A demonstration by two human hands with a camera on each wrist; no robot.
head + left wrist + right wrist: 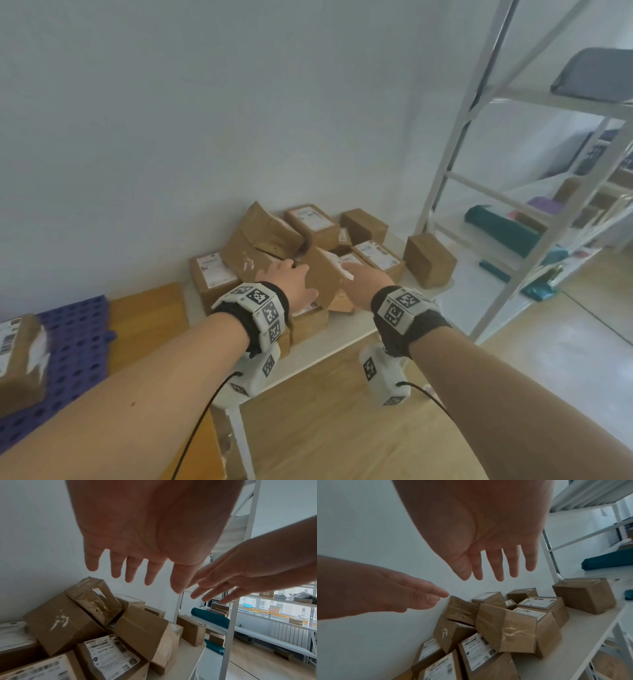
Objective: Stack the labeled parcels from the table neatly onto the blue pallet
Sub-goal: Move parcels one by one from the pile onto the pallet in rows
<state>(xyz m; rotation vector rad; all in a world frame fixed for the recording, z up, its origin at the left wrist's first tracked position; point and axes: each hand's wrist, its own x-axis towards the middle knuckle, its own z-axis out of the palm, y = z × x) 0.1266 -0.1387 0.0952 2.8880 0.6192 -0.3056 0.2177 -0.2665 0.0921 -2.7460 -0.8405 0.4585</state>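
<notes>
Both forearms are stretched forward side by side toward the heap of parcels [301, 253], each wrist wrapped in a dark band carrying a white marker-covered block. The left hand [291, 279] is held palm down above the heap, fingers straight and spread, nothing grasped. The right hand [363, 277] is held just beside it, nearer the heap's right part, fingers likewise extended and apart, nothing held.
</notes>
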